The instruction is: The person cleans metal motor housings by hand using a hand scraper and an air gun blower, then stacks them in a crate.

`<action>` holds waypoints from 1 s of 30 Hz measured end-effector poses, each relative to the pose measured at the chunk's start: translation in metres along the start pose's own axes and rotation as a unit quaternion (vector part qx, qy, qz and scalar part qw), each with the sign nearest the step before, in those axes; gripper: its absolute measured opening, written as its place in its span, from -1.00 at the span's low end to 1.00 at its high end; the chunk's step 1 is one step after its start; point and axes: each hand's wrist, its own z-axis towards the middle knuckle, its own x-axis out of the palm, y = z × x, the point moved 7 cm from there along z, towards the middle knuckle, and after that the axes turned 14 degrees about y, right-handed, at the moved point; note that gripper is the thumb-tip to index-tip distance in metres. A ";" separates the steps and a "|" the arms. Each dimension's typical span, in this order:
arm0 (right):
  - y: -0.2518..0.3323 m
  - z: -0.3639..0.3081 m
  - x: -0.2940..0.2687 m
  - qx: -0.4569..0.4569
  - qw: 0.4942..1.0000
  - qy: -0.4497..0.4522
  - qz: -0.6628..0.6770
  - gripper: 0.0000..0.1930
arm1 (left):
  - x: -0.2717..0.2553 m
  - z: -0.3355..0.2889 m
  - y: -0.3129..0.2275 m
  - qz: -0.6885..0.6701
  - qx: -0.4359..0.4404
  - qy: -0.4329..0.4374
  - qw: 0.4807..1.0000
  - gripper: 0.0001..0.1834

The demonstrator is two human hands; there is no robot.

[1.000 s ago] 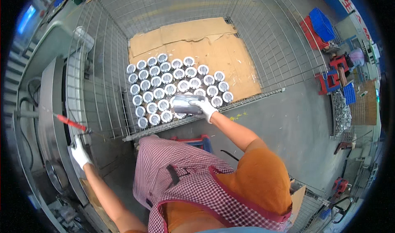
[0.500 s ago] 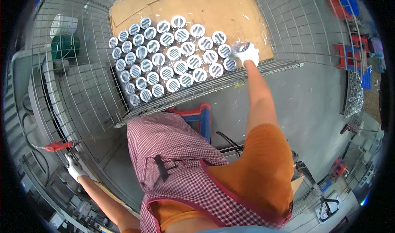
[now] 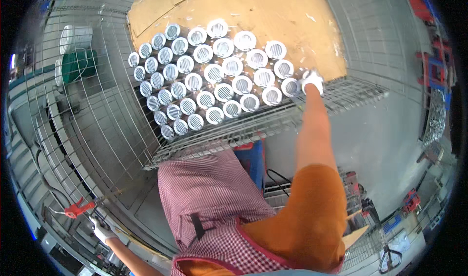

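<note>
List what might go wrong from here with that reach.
The right hand is close beside the end silver cylinder; a bump might knock it over. The bare right forearm crosses the wire front panel, so it could get scraped.

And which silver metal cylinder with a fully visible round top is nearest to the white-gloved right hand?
The rightmost silver, round-topped cylinder in the row closest to the person, just left of the right hand. The others stand farther away.
</note>
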 end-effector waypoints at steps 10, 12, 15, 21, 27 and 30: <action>0.344 -0.132 0.200 -0.338 0.899 0.050 -0.274 0.14 | -0.048 -0.052 -0.008 0.088 -0.015 -0.121 0.989 -0.60; 0.348 -0.128 0.215 -0.359 0.887 -0.039 -0.288 0.15 | -0.062 -0.059 -0.001 0.061 0.010 -0.199 0.978 -0.58; 0.339 -0.105 0.232 -0.328 0.880 -0.070 -0.336 0.24 | -0.054 -0.053 0.015 0.091 0.008 -0.208 0.974 -0.62; 0.337 -0.103 0.233 -0.354 0.880 -0.074 -0.307 0.40 | -0.034 -0.043 0.018 0.077 0.069 -0.215 0.971 -0.68; 0.346 -0.115 0.214 -0.230 0.899 -0.010 -0.373 0.30 | -0.025 -0.049 -0.007 0.164 0.158 -0.172 0.958 -0.75; 0.349 -0.143 0.209 -0.208 0.926 -0.040 -0.312 -0.02 | 0.019 -0.060 -0.031 0.590 0.213 -0.161 0.762 -0.70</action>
